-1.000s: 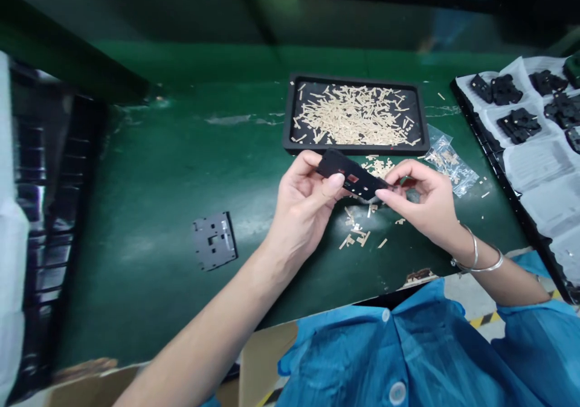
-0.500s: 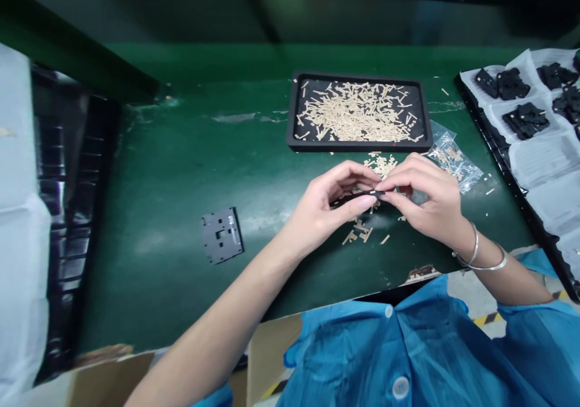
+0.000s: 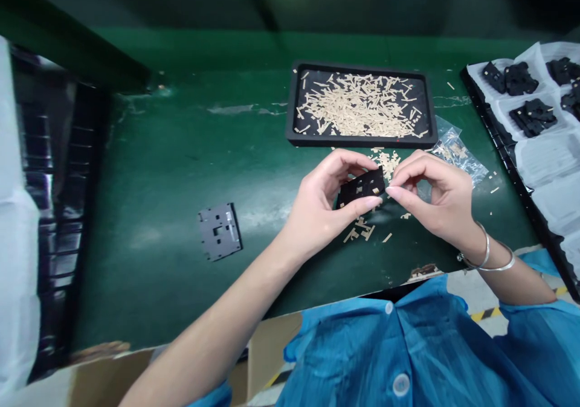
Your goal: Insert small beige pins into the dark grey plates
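Observation:
My left hand (image 3: 324, 205) grips a small black plastic plate (image 3: 361, 187) with square cut-outs, thumb below and fingers over its top edge. My right hand (image 3: 437, 198) pinches the plate's right end with thumb and forefinger. The plate hovers just above the green table (image 3: 181, 153), its flat face turned toward me. Loose tan strips (image 3: 362, 232) lie on the table right beneath the hands.
A black tray (image 3: 292, 108) heaped with tan strips sits behind the hands. A clear bag (image 3: 457, 153) lies to its right. A grey plate (image 3: 219, 232) rests on the table at left. White-lined trays with black parts (image 3: 530, 117) stand at far right, dark stacked trays (image 3: 58, 214) at far left.
The black plate was turned in my hands: face up a second ago, edge-on half a second ago, now its other face shows. Both hands stayed on it.

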Tool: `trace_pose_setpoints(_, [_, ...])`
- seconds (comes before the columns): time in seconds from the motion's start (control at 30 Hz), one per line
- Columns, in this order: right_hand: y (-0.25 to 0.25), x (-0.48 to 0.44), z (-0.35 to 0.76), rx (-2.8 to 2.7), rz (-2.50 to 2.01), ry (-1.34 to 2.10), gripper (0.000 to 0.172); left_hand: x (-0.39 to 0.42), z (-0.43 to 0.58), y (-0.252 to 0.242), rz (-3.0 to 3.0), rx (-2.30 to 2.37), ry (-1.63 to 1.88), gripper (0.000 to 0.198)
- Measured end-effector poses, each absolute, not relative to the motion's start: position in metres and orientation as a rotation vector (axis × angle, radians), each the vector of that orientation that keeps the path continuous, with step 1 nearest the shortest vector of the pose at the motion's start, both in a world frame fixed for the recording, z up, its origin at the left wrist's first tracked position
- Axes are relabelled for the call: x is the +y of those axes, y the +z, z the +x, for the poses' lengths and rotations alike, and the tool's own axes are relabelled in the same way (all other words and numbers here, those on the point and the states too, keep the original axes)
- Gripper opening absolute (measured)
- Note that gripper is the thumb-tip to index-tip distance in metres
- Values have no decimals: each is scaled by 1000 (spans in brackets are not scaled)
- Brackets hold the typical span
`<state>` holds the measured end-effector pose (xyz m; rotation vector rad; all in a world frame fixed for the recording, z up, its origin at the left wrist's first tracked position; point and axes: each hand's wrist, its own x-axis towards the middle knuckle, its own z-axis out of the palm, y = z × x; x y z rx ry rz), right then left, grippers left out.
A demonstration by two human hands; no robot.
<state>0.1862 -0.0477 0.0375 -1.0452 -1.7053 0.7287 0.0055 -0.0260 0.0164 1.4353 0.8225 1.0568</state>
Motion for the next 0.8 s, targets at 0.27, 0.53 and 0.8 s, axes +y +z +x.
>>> trace_pose_setpoints(0.27, [38, -48, 186, -1648, -1087, 846, 14, -24, 7, 15, 1437, 758, 1082, 34])
trace_pose_setpoints(0.53, [38, -48, 186, -1620, -1068, 875, 11, -23, 7, 14, 1483, 742, 1098, 34])
trace_pose_setpoints(0.8, [37, -47, 183, -1537, -1159, 942, 10, -21, 7, 7, 1329, 633, 1055, 39])
